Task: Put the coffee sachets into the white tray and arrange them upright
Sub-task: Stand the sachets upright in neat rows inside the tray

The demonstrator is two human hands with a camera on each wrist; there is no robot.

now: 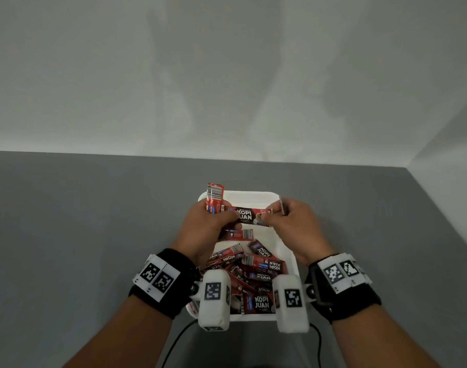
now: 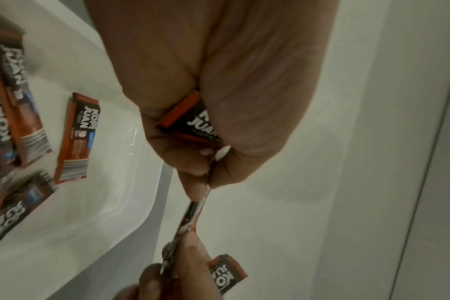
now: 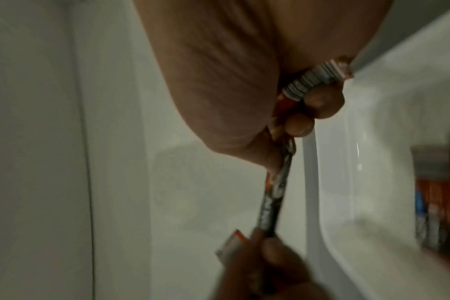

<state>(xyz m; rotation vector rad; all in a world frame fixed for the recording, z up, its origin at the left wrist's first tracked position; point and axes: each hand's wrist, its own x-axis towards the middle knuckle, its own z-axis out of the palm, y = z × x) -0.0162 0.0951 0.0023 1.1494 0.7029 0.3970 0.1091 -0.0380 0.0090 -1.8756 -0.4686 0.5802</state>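
The white tray (image 1: 264, 196) sits on the grey table, its near half filled with a loose pile of red-and-black coffee sachets (image 1: 256, 269). Over the tray's far end, both hands pinch one sachet (image 1: 247, 215) stretched flat between them; it shows edge-on in the wrist views (image 2: 193, 215) (image 3: 272, 199). My left hand (image 1: 227, 213) also grips a small upright bundle of sachets (image 1: 215, 197). My right hand (image 1: 272, 213) holds another sachet (image 1: 281, 205) (image 3: 316, 79) edge-on. One sachet (image 1: 240, 234) lies alone below the hands.
Bare grey table (image 1: 94, 221) lies to the left and right of the tray, and a white wall (image 1: 227, 75) stands behind it. A black cable (image 1: 176, 341) runs off the table's near edge. The tray's far half (image 2: 116, 203) has a bare floor.
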